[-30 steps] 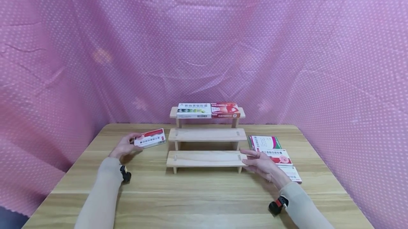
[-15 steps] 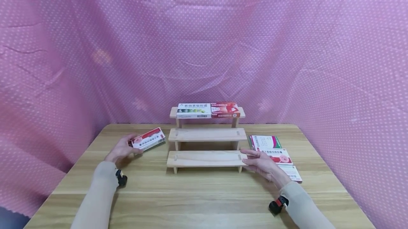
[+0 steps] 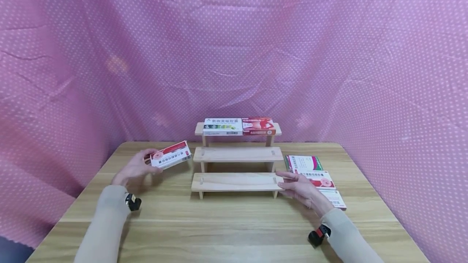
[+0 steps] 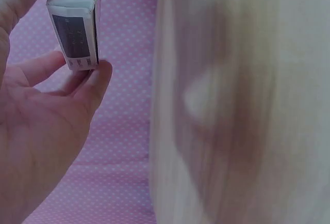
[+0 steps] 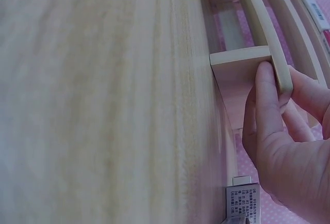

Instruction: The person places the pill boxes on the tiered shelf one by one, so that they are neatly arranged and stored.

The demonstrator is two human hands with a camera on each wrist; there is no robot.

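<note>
My left hand [image 3: 137,166] pinches a red and white medicine box [image 3: 171,155] by its left end, thumb on one side and fingers on the other. In the left wrist view the box end [image 4: 75,37] sits between thumb and fingers, above the table. At the right end of the lowest step of a wooden three-tier stand [image 3: 237,182], my right hand [image 3: 303,190] grips the board's edge. The right wrist view has the fingers around that board end [image 5: 276,72], against the leg below it.
On the top tier lie a white and green medicine box [image 3: 222,127] and a red medicine box [image 3: 258,126]. Right of the stand are a green and white box [image 3: 304,163], a red and white box [image 3: 317,179] and a white box [image 3: 337,200]. Pink dotted cloth [image 3: 234,51] hangs behind.
My left hand has drawn slightly left, and the medicine box in it has tilted and lifted off the table. The right hand holds its place on the stand.
</note>
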